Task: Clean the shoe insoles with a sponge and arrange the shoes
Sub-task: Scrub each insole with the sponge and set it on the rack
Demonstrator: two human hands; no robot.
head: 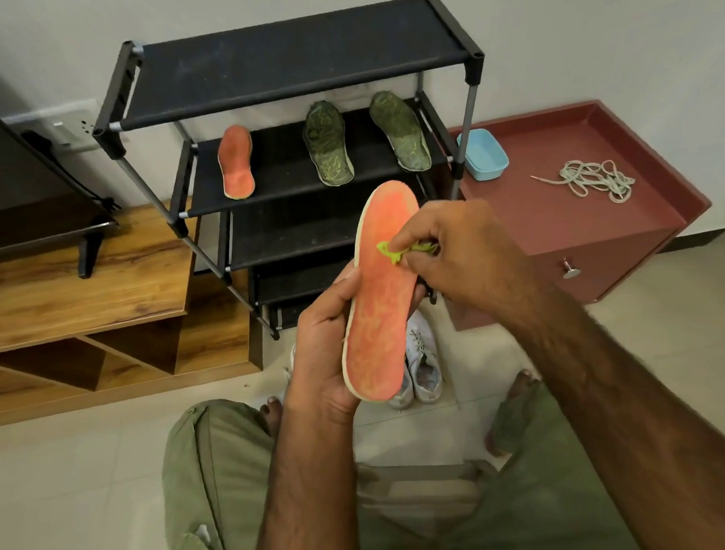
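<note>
Right hand [457, 254] pinches a scrap of green sponge [389, 251] against the upper half of the orange insole [382, 317]. The left hand [328, 344] grips that insole from behind, upright at mid-frame. Its toe end stands free above the grip, so hard scrubbing may bend it or twist it loose, and the small sponge could slip from the fingertips.

White shoes [423, 364] lie at 5 o'clock. At 11 o'clock the rack [304, 52] carries another orange insole [235, 163] and two green insoles [328, 144]. At 1 o'clock a blue tub [484, 155] sits on the maroon cabinet [562, 225], its contents unclear.
</note>
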